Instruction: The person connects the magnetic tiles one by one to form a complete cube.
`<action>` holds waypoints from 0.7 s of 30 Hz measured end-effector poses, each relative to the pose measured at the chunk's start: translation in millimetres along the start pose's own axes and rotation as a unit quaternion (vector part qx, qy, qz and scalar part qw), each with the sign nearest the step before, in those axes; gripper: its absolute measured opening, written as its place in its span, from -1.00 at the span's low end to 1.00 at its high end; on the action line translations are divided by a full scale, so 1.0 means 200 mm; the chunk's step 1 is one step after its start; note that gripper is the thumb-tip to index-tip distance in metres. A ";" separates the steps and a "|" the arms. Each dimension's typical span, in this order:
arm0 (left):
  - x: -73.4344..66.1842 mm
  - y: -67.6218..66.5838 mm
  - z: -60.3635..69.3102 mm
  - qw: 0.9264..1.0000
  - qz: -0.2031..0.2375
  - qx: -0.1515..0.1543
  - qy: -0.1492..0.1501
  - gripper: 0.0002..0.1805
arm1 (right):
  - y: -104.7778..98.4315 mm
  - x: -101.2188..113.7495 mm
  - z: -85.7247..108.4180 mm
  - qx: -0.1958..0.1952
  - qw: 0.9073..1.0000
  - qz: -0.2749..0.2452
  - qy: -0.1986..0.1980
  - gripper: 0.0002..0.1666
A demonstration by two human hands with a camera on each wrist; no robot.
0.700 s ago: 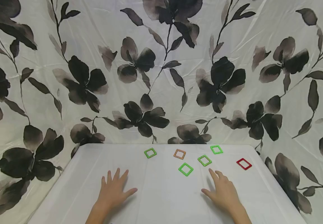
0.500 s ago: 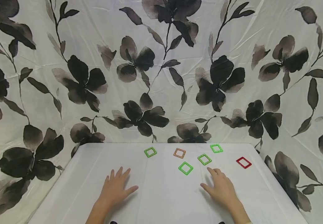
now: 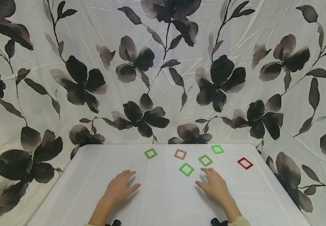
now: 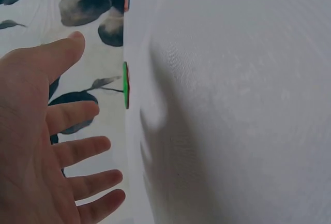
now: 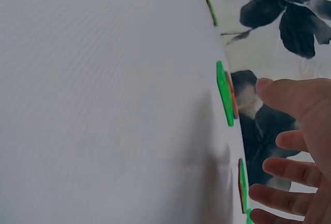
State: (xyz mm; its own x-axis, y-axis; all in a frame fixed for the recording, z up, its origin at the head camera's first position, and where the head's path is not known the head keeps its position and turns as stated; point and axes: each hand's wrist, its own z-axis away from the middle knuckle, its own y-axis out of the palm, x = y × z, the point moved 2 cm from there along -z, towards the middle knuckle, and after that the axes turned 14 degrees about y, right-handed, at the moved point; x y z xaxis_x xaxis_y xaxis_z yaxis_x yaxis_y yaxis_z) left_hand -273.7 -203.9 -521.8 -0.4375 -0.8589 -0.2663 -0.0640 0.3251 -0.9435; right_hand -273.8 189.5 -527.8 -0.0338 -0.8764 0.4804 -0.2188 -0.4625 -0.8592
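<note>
My left hand (image 3: 120, 187) hovers over the left half of the white table, fingers loosely spread and holding nothing. In the left wrist view the left hand (image 4: 36, 131) casts a shadow on the cloth. My right hand (image 3: 214, 185) is above the table with nothing in it, its fingertips just short of a green square frame (image 3: 192, 169) and another green frame (image 3: 211, 160). Farther back lie an orange frame (image 3: 185, 154), a third green frame (image 3: 223, 148) and, to the right, a red frame (image 3: 252, 164). One more green frame (image 3: 155, 153) lies ahead of the left hand.
The white table (image 3: 157, 201) ends at a back edge against a curtain (image 3: 185, 94) printed with dark flowers. Black wrist gear (image 3: 218, 222) and a pale sleeve (image 3: 239, 221) show at the bottom edge.
Both hands have shifted inward, the right one leftward toward the near green frame. The left fingers are less spread and turned more to the right. The frames on the table stay put.
</note>
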 end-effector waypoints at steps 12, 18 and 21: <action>-0.03 0.03 -0.04 0.999 0.045 -0.016 0.014 -0.50 | 0.08 0.07 -0.08 0.007 1.000 -0.012 0.008 -0.30; -0.02 0.07 -0.08 0.999 0.052 0.005 0.006 -0.53 | 0.12 0.10 -0.13 0.007 1.000 -0.003 0.018 -0.28; -0.02 0.09 -0.08 0.999 0.051 0.009 0.008 -0.55 | 0.14 0.10 -0.15 -0.002 1.000 0.006 0.016 -0.28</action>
State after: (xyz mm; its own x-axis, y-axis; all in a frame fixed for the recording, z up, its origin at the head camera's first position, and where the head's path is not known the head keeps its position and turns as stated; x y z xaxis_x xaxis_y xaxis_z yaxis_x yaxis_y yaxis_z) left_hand -287.5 -188.6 -533.8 -0.4549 -0.8153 -0.3583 -0.0023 0.4034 -0.9150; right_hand -310.2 163.2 -537.5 -0.0675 -0.8775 0.4748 -0.2212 -0.4509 -0.8647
